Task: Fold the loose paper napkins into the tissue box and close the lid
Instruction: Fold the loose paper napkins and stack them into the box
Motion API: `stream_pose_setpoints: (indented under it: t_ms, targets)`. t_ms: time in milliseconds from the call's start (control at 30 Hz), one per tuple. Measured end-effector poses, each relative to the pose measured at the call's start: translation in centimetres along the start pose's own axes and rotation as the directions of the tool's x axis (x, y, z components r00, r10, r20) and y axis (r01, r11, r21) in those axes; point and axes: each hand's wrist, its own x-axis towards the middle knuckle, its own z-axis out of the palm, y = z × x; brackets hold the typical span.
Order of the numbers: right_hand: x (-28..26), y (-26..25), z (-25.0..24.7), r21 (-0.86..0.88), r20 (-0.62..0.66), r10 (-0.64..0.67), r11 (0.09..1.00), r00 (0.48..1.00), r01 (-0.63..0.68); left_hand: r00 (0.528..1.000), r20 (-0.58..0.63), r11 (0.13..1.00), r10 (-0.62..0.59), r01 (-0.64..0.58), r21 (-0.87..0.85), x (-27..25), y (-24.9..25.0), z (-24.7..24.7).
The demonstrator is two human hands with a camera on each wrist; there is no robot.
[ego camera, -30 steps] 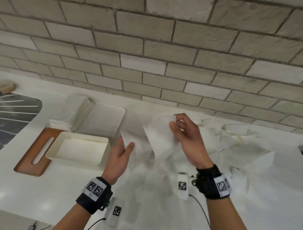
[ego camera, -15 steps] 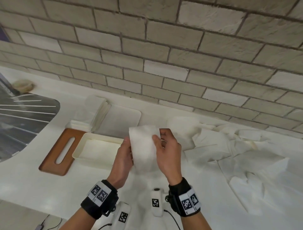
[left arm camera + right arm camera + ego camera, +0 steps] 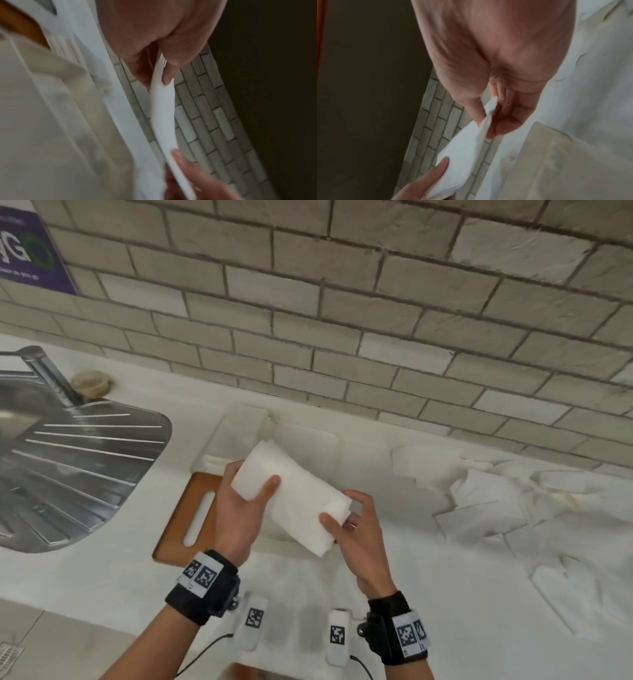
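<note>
A folded white napkin (image 3: 294, 494) is held in the air between both hands, above the cream tissue box (image 3: 277, 537), which they mostly hide. My left hand (image 3: 245, 491) pinches its far left end, thumb on top. My right hand (image 3: 346, 518) pinches its near right end. The left wrist view shows the napkin (image 3: 163, 115) edge-on between thumb and fingers; the right wrist view shows the napkin (image 3: 465, 147) the same way. The wooden lid (image 3: 191, 511) with a slot lies flat left of the box. Several loose napkins (image 3: 486, 505) lie scattered to the right.
A steel sink drainboard (image 3: 75, 467) and tap (image 3: 51, 378) are at the left. A stack of folded napkins (image 3: 239, 429) and a white tray (image 3: 308, 440) sit behind the box by the brick wall (image 3: 342, 320). The white counter (image 3: 102, 577) runs along the front.
The open napkin has been folded over into a narrow strip, and both hands have carried it left over the box. My head has turned left, bringing the sink into view.
</note>
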Motion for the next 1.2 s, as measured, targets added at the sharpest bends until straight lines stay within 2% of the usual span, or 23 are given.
stream_pose_setpoints:
  t_ms: [67, 133, 167, 200, 267, 300, 400, 467, 500, 567, 600, 667, 700, 733, 800, 867, 900, 933, 1000, 1033, 1067, 1133, 1200]
  targets:
    - [0.6, 1.3, 1.0, -0.092, -0.121, -0.036, 0.995, 0.992, 0.024, 0.998, 0.022, 0.967, 0.053, -0.057, 0.247, 1.9, -1.5, -2.3]
    - [1.1, 2.7, 2.6, -0.292, -0.192, -0.120, 0.954, 0.974, 0.060, 0.990, 0.111, 0.878, 0.085, -0.127, 0.462, 3.6, -3.4, -4.3]
    - [1.4, 3.5, 3.3, -0.424, -0.200, -0.167, 0.903, 0.965, 0.069, 0.983, 0.160, 0.818, 0.094, -0.168, 0.551, 4.3, -4.5, -4.8]
    - [1.7, 4.4, 4.1, -0.566, -0.199, -0.216, 0.822, 0.956, 0.068, 0.970, 0.219, 0.736, 0.109, -0.226, 0.638, 5.0, -5.4, -5.3]
    - [2.2, 5.5, 5.2, -0.761, -0.173, -0.286, 0.646, 0.943, 0.056, 0.926, 0.346, 0.504, 0.152, -0.374, 0.779, 6.0, -6.9, -5.5]
    - [2.6, 5.8, 5.4, -0.807, -0.164, -0.303, 0.589, 0.939, 0.049, 0.906, 0.392, 0.400, 0.160, -0.422, 0.814, 6.3, -7.3, -5.4]
    - [3.6, 5.7, 5.8, -0.892, -0.144, -0.337, 0.452, 0.930, 0.026, 0.870, 0.471, 0.184, 0.146, -0.492, 0.851, 6.5, -7.6, -4.6]
    - [3.9, 5.2, 5.8, -0.929, -0.111, -0.344, 0.369, 0.932, 0.025, 0.855, 0.500, 0.084, 0.140, -0.513, 0.854, 6.4, -7.3, -4.3]
    - [3.9, 4.8, 5.8, -0.932, -0.085, -0.365, 0.358, 0.927, 0.055, 0.842, 0.511, 0.072, 0.173, -0.528, 0.846, 6.5, -7.2, -4.2]
    - [4.0, 4.0, 5.6, -0.904, 0.015, -0.393, 0.387, 0.919, 0.180, 0.778, 0.595, 0.112, 0.201, -0.622, 0.775, 7.2, -6.6, -4.0]
    - [4.1, 3.5, 5.6, -0.884, 0.092, -0.373, 0.396, 0.923, 0.248, 0.737, 0.655, 0.159, 0.165, -0.675, 0.720, 7.5, -6.3, -3.8]
    - [4.7, 2.9, 5.8, -0.877, 0.273, -0.274, 0.324, 0.922, 0.356, 0.649, 0.761, 0.202, -0.013, -0.744, 0.637, 8.0, -6.0, -3.3]
    - [5.1, 2.9, 6.0, -0.881, 0.343, -0.209, 0.267, 0.916, 0.390, 0.598, 0.792, 0.163, -0.121, -0.775, 0.610, 8.3, -6.1, -2.9]
    - [5.6, 2.9, 6.3, -0.890, 0.378, -0.127, 0.220, 0.917, 0.398, 0.569, 0.790, 0.101, -0.229, -0.793, 0.601, 8.6, -6.3, -2.7]
    - [6.1, 2.8, 6.5, -0.902, 0.408, 0.019, 0.161, 0.913, 0.400, 0.554, 0.747, 0.015, -0.368, -0.799, 0.601, 9.0, -6.6, -2.5]
    - [6.4, 2.6, 6.0, -0.894, 0.428, 0.072, 0.182, 0.901, 0.410, 0.567, 0.717, 0.001, -0.406, -0.784, 0.621, 9.1, -6.6, -2.7]
    - [6.4, 2.3, 5.4, -0.881, 0.437, 0.050, 0.224, 0.898, 0.417, 0.583, 0.707, 0.013, -0.400, -0.768, 0.641, 9.0, -6.4, -2.7]
    - [6.3, 2.0, 4.6, -0.860, 0.433, -0.010, 0.294, 0.901, 0.417, 0.606, 0.703, 0.031, -0.373, -0.749, 0.662, 9.0, -6.2, -2.8]
    - [5.7, 1.8, 2.1, -0.801, 0.330, -0.204, 0.455, 0.922, 0.388, 0.672, 0.708, 0.109, -0.218, -0.704, 0.702, 8.2, -5.4, -2.5]
    - [5.4, 2.0, 0.3, -0.776, 0.237, -0.298, 0.515, 0.925, 0.364, 0.707, 0.699, 0.215, -0.103, -0.671, 0.710, 7.3, -4.8, -2.1]
    - [5.2, 2.2, -1.8, -0.765, 0.147, -0.371, 0.545, 0.917, 0.343, 0.734, 0.679, 0.360, 0.003, -0.634, 0.684, 6.0, -4.1, -1.5]
    - [5.8, 3.3, -6.9, -0.800, 0.013, -0.434, 0.536, 0.901, 0.270, 0.778, 0.615, 0.637, 0.125, -0.538, 0.552, 3.0, -2.9, 0.3]
    - [7.7, 4.9, -12.9, -0.857, -0.114, -0.450, 0.495, 0.886, 0.142, 0.805, 0.577, 0.746, 0.134, -0.466, 0.476, 0.1, -2.5, 2.6]
